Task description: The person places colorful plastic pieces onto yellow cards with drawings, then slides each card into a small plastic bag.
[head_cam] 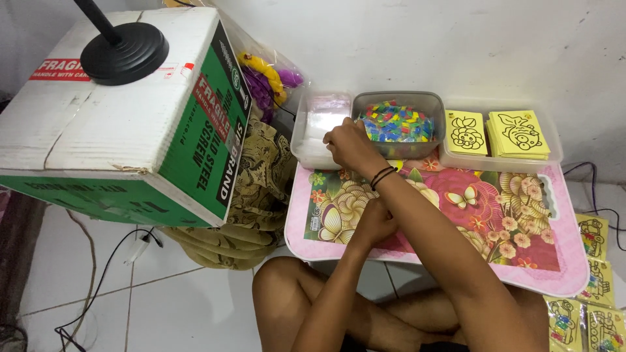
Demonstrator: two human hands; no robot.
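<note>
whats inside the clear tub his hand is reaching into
The clear plastic tub holds a stack of small transparent sleeves. The right hand covers its near right corner, so what lies beneath is hidden.

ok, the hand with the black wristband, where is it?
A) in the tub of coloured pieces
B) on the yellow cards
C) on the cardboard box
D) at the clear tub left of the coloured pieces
D: the right hand reaches over the rim of the clear tub, beside the tub of coloured pieces.

Clear tub [317, 124] of plastic sleeves on pink table.
</note>
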